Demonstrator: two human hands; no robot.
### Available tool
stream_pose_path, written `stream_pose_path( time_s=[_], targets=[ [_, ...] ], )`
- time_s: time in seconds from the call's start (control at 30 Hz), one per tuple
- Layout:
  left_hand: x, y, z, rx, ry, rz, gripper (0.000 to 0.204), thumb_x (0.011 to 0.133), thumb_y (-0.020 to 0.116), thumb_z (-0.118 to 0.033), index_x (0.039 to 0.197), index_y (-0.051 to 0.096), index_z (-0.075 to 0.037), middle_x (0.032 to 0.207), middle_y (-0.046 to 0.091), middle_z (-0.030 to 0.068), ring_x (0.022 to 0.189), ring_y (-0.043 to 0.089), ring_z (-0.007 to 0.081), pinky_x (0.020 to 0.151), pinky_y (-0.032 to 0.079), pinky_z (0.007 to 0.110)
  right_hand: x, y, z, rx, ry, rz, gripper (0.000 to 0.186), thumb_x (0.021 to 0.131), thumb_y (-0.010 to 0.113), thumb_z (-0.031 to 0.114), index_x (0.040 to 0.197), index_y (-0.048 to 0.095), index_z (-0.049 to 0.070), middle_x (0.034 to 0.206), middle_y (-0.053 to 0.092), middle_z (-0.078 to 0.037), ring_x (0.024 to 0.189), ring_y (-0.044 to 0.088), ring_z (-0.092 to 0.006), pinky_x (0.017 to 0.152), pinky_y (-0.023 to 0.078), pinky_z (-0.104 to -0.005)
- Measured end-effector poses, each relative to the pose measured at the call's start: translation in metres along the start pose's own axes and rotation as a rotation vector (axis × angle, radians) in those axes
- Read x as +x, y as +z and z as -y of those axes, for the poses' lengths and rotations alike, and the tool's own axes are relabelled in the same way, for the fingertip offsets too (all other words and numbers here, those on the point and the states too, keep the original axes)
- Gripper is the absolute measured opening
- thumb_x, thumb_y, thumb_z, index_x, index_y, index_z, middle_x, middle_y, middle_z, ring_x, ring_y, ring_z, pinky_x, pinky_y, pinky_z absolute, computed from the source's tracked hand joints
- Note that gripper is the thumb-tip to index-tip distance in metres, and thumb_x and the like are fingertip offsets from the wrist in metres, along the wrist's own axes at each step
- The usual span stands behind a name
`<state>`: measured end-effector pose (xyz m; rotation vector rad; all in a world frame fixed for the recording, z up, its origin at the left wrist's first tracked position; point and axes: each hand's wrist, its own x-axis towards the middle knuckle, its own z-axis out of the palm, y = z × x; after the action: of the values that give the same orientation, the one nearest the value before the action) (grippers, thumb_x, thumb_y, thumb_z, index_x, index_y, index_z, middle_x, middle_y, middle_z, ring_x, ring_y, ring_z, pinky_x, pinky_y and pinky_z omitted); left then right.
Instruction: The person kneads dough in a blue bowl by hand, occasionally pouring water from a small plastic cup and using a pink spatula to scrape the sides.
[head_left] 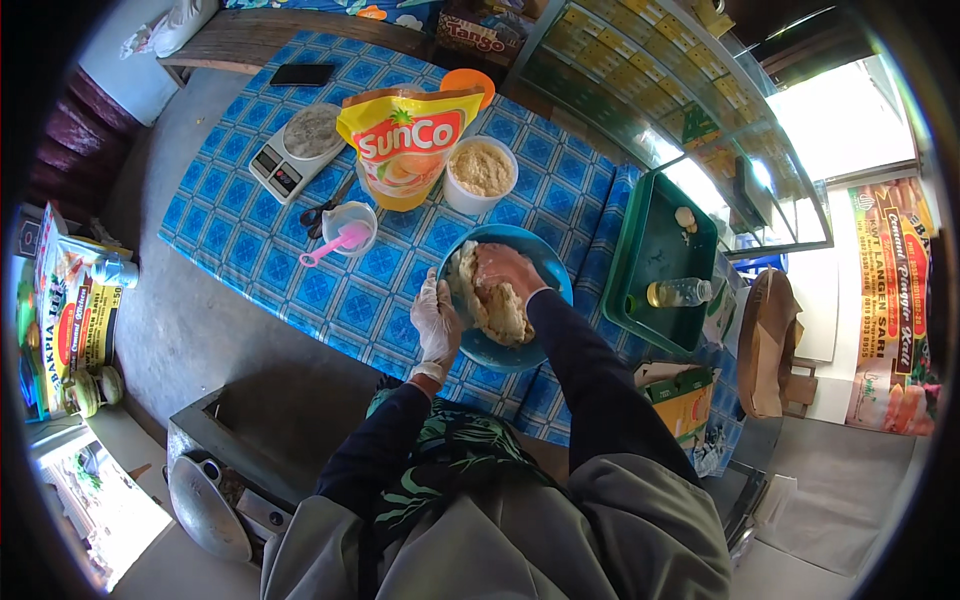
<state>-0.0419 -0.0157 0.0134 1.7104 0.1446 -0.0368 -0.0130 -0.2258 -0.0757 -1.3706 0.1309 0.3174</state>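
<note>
A blue bowl (pixel 556 270) stands at the near side of the table with a lump of pale, sticky dough (pixel 503 318) in it. In a thin clear glove, my left hand (pixel 437 318) holds the bowl's left rim, thumb up along the edge. My right hand (pixel 505 268) reaches into the bowl from the right and grips the dough; its fingertips are partly hidden by it. Just behind the bowl is a white tub (pixel 481 198) of pale yellow crumbly powder. Beside that stands a yellow and red pouch (pixel 405 145).
Left of the pouch are a clear cup (pixel 358 243) with a pink spoon (pixel 340 243), scissors (pixel 318 217), a kitchen scale (pixel 290 165) and a phone (pixel 302 75). On the right, a green tray (pixel 650 250) holds a bottle of yellow liquid (pixel 680 292). A glass cabinet (pixel 720 150) stands behind it.
</note>
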Motion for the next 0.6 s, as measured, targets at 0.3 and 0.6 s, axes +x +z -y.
stream_pose_path(
  time_s=[0.3,0.6],
  targets=[
    [0.004,0.012,0.012,-0.732,-0.16,-0.114,0.033,0.102,0.05,-0.015,0.126,0.056,0.007,0.106,0.064,0.01,0.097,0.061,0.0176,0.086,0.048,0.027,-0.054,0.017,-0.017,0.471,0.158,0.045,0.063,0.092,0.063,0.022,0.147,0.034,0.009,0.138,0.051,-0.007,0.108,0.063,-0.0198,0.09,0.052,-0.0392],
    [0.005,0.0,0.028,-0.9,-0.364,0.013,0.03,0.102,0.048,-0.006,0.127,0.053,0.009,0.113,0.054,0.0034,0.091,0.05,0.0073,0.084,0.045,0.019,-0.119,0.012,0.107,-1.451,0.068,0.116,0.026,0.07,0.068,0.011,0.096,0.07,0.007,0.116,0.063,-0.017,0.109,0.061,-0.0295,0.089,0.05,-0.0437]
  ],
)
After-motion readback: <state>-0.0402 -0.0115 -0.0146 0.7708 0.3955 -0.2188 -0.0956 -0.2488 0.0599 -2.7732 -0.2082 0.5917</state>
